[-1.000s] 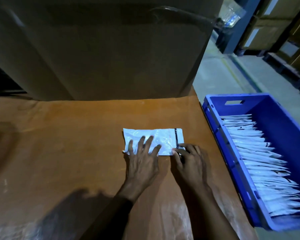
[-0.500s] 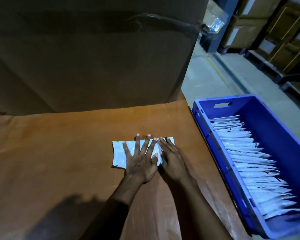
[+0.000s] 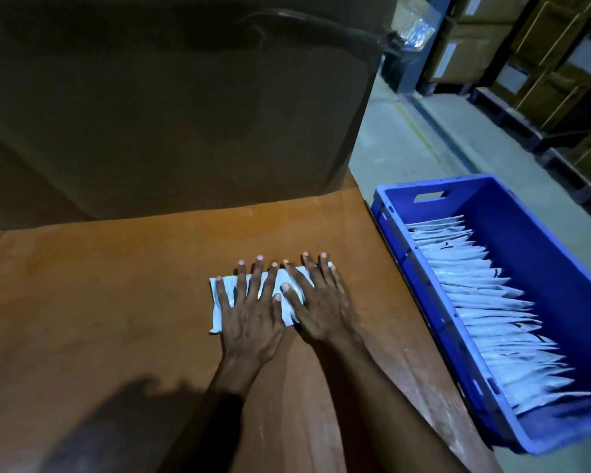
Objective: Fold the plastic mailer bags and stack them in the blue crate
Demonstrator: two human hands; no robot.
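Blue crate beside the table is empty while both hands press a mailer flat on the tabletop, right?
Not empty: the head view shows the blue crate holding a row of folded mailers. Left hand and right hand do press the mailer flat on the tabletop.

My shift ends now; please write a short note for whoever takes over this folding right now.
Hands: left hand open, flat on the mailer bag; right hand open, pressing its right part.
The bag lies on the brown table, beside the blue crate.
Done: a row of folded bags in the crate.
Left: finish this fold, then put the bag in the crate.
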